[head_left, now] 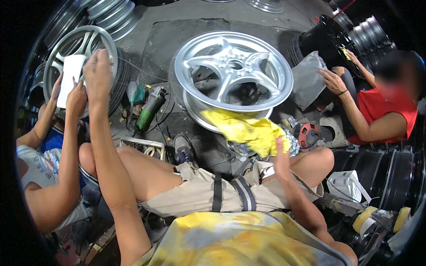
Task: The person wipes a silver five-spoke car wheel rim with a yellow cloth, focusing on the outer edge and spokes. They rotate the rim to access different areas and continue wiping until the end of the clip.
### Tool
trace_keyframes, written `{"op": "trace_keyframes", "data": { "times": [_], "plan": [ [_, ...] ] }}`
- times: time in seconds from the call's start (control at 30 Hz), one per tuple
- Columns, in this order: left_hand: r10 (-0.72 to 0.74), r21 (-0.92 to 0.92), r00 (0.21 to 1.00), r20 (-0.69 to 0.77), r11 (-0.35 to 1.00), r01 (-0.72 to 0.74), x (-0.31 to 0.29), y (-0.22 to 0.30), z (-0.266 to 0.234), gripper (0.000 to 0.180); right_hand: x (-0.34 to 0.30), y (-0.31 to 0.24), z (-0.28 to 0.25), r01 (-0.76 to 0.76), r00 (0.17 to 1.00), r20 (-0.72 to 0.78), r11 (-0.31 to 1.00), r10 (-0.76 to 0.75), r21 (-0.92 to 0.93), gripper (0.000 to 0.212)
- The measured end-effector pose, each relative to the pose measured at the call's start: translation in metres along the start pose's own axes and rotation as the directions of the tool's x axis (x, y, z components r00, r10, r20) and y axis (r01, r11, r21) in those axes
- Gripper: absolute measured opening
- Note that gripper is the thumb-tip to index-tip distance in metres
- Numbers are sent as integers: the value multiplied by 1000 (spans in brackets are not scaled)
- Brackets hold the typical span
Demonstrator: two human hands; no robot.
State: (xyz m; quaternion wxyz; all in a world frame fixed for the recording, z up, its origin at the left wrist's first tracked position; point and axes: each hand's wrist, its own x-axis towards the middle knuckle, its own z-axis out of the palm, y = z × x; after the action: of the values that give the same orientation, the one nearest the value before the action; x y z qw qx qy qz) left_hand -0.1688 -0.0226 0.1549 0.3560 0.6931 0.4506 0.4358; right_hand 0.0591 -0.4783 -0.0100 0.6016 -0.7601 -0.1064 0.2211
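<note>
My right hand grips a yellow cloth, which hangs in front of the near rim of a silver five-spoke wheel. That wheel lies face up and slightly tilted on top of another rim. Raised at the left, my left hand has its fingers curled; whatever is inside them is hidden. It is beside a white sheet or pad held by a co-worker's hands. Behind both stands another silver spoked wheel.
A green angle grinder with its cable lies on the floor left of the wheel. At the right, a person in a red top holds a grey sheet by a black rim. Stacked rims stand at the upper left.
</note>
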Motion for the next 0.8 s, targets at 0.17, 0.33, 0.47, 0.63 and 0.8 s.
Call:
{"op": "trace_keyframes", "data": {
  "times": [0.17,0.33,0.47,0.63,0.8],
  "plan": [
    [-267,339,806,528,937,89,-14,-35,9,43,-4,-61,-31,-115,954,232,947,189,-300,43],
    [-101,710,980,173,702,-52,41,-84,-17,49,-9,-80,-35,-357,931,-25,891,365,-280,40],
    [-160,715,928,337,685,-142,64,-103,-17,44,6,-83,-83,63,955,286,885,81,-461,34],
    [316,860,940,126,437,-262,39,-107,-7,37,-12,-112,-17,302,749,647,796,142,-525,34],
    [-1,75,603,798,992,-98,-35,35,23,54,-21,-166,73,437,723,627,895,-290,-89,31]
  ]
}}
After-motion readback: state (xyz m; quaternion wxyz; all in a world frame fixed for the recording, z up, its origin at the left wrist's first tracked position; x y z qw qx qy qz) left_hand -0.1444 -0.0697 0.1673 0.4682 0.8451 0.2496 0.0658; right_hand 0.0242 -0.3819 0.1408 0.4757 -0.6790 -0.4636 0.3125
